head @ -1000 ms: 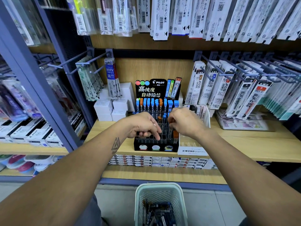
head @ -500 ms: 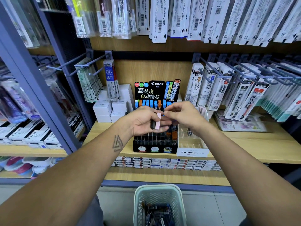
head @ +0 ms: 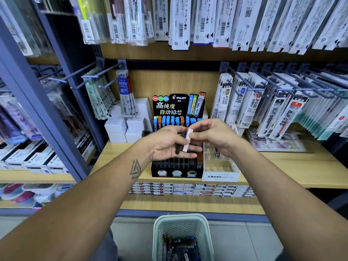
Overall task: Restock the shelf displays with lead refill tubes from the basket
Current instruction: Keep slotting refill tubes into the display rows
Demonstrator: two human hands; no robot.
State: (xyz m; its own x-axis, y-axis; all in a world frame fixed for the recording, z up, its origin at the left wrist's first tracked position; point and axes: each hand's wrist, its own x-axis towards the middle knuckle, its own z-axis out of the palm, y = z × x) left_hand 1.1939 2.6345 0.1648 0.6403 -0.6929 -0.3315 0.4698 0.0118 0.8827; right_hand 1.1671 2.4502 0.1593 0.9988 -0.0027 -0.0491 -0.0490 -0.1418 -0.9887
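Right hand (head: 214, 137) pinches pink tube (head: 188, 140) near its top end, thumb and forefinger closed on it; tube roughly upright, slight tilt. Left hand (head: 167, 144) palm-up beneath, fingers loosely extended, w/ dark tube (head: 179, 143) lying across fingers just beside pink one; left thumb appears to rest on dark tube, but can't tell if it is truly clamped. Both hands held above front rows of black Pilot rack (head: 177, 167), not touching it. Rack sits on wood shelf (head: 282, 166), front slots hold dark tubes, rear rows blue and orange caps. Clear Mono tray (head: 220, 170) directly right of rack, touching or nearly so; its compartments mostly bare, one dark item toward rear. White boxes (head: 124, 129) stacked left of rack. Pegs w/ hanging refill packs (head: 250, 102) to right and left, more packs on row above. Basket (head: 180, 236), pale green mesh, on floor below shelf, centred between forearms, w/ dark and blue tubes inside. Small boxes line lower shelf edge under rack.
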